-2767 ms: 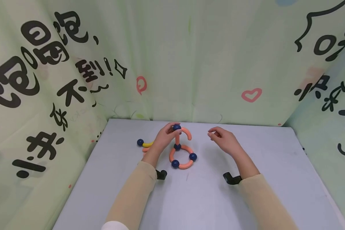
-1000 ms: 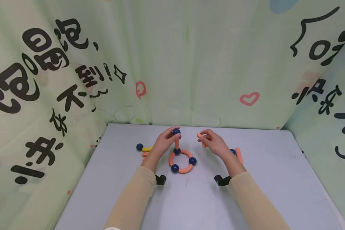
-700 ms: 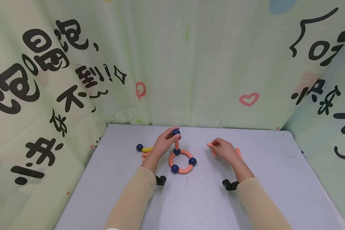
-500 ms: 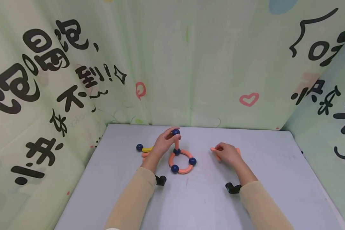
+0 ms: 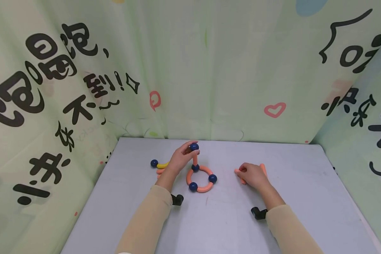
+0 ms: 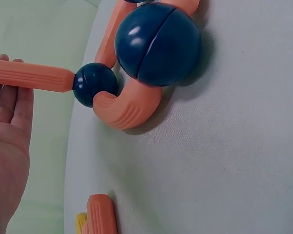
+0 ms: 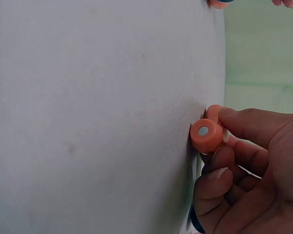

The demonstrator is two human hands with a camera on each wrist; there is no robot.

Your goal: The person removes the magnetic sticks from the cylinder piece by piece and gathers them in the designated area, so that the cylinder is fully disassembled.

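Note:
In the head view my left hand [image 5: 179, 158] grips the dark blue magnetic ball [image 5: 194, 146] at the top of an upright orange stick [image 5: 195, 159]. That stick stands on a ring of curved orange magnetic sticks [image 5: 204, 189] and blue balls lying on the table. The left wrist view shows the upright stick [image 6: 34, 75] in front of the left fingers. My right hand [image 5: 254, 175] is low over the table to the right of the ring. Between thumb and fingers it pinches a curved orange magnetic stick [image 7: 206, 136], whose round end shows a silvery magnet.
Left of the ring, partly behind the left wrist, lie a blue ball [image 5: 154, 163], a yellow curved stick [image 5: 162, 165] and orange sticks [image 5: 160, 171]. Another orange stick [image 5: 263, 169] shows behind the right hand. A printed curtain [image 5: 228, 70] surrounds the white table [image 5: 222, 218].
The curved orange stick, earlier attached to the top ball, came into my right hand. That hand then moved right and down to the table with it. My left hand stayed at the ball.

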